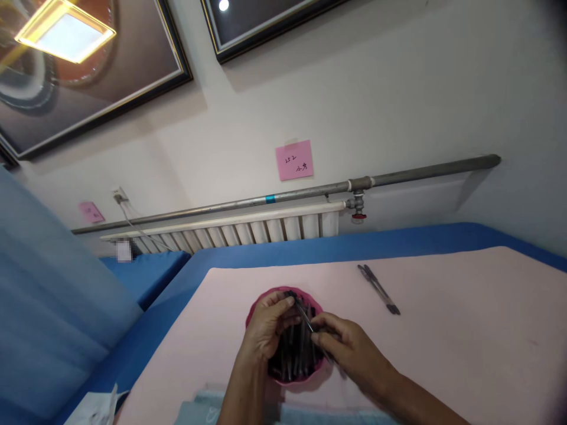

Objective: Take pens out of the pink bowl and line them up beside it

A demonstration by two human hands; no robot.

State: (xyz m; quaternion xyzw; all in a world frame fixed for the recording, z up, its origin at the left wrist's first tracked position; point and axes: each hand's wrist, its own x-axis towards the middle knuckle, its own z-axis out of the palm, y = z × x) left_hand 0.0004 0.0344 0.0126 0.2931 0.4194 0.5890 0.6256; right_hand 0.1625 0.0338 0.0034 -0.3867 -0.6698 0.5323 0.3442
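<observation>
A round pink basket (297, 383) with a scalloped rim holds several dark pens (295, 354). Over it, my left hand (268, 321) pinches the dark upper end of a pen (305, 316) between thumb and fingers. My right hand (343, 342) grips the same pen lower down, its fingers closed round the shaft at the basket's right side. To the right, two clear-barrelled pens with dark ends (378, 289) lie side by side on the pink mat (452, 330).
The mat covers a blue table (354, 248). Behind stand a white radiator (266, 227), a pipe with a red valve (358, 217) and a wall with a pink note (294, 160). A light blue curtain (48, 295) hangs at left; papers (95, 408) lie at the lower left.
</observation>
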